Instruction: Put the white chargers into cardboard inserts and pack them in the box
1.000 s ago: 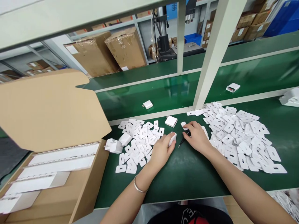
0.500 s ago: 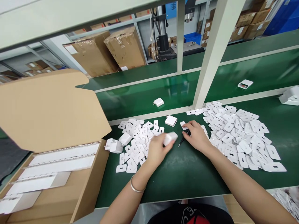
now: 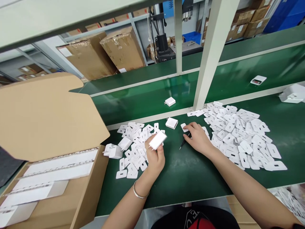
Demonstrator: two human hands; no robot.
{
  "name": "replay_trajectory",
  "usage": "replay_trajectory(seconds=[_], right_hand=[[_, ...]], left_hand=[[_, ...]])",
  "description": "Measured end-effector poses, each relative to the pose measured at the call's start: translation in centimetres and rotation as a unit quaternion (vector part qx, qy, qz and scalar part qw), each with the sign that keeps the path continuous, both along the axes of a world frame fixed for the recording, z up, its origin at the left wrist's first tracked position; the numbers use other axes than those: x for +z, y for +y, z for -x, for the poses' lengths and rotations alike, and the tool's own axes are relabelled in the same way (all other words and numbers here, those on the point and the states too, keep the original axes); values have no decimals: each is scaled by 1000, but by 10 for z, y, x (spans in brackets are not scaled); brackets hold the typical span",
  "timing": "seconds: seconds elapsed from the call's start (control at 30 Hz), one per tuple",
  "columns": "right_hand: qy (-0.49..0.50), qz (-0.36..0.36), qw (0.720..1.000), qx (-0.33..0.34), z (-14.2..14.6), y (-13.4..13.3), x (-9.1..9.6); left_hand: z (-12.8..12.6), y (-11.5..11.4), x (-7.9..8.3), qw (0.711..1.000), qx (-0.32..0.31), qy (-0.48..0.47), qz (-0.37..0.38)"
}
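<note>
My left hand (image 3: 155, 159) is closed around a white plug-in charger (image 3: 158, 140), lifted over the left heap of small white slotted plates (image 3: 137, 159). My right hand (image 3: 199, 139) rests low over the table with black tweezers (image 3: 182, 145) in its grip, their tip pointing down and left. Its fingertips touch a single white plate (image 3: 183, 127); whether they pinch it cannot be made out. Another charger (image 3: 172, 123) lies on the table between the hands, farther back. Beyond the right hand spreads a larger heap of slotted plates (image 3: 245, 148).
An open cardboard box (image 3: 91, 194) with white dividers stands at left, chargers (image 3: 114, 151) beside it. Behind a low rail, a green belt (image 3: 143, 105) carries a charger (image 3: 170, 101) and an open white casing (image 3: 258, 80). A pale post (image 3: 212, 51) rises behind the table.
My left hand has drawn back leftward and turned the charger so its broad face shows. Both white pieces on the green belt have shifted right. My right hand has stayed nearly still.
</note>
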State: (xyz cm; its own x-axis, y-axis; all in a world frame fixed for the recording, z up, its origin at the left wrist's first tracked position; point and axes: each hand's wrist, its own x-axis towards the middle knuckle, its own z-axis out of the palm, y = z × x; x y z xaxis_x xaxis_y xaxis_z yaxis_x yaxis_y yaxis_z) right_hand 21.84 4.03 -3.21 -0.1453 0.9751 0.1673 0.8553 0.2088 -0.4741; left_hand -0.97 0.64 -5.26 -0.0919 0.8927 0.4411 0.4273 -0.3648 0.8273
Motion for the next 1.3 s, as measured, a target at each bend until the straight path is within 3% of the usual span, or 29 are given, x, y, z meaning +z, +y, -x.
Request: replay_trajectory(seconds=[0.1,0.2,0.47,0.6,0.73,0.87,1.0,1.07,1.17,1.23,1.3], right_hand=[[-4,-1,1000,-2,0,0,1],[-2,-4,1000,-4,0,0,1],[56,-17,998,-1,4,-2,5],[132,-45,984,109,9,-10,24],[135,-58,972,184,13,-17,37],[112,-101,972,178,13,-16,32],[85,-174,966,174,12,-14,26],[69,-196,963,174,12,-14,25],[47,-218,962,160,10,-14,26],[27,-224,964,139,8,-13,27],[0,-222,968,115,6,-11,27]], left_hand=[[-10,4,1,981,-45,183,34],[-16,5,7,965,-78,240,68],[-1,7,22,985,-67,11,157],[-2,11,20,968,-51,-108,223],[-3,14,17,942,-84,-212,247],[-3,14,15,923,-110,-264,256],[-3,14,17,929,-106,-249,254],[-1,14,19,938,-79,-227,250],[3,17,26,948,11,-227,225],[7,21,33,933,41,-295,202],[10,24,42,896,-28,-391,209]])
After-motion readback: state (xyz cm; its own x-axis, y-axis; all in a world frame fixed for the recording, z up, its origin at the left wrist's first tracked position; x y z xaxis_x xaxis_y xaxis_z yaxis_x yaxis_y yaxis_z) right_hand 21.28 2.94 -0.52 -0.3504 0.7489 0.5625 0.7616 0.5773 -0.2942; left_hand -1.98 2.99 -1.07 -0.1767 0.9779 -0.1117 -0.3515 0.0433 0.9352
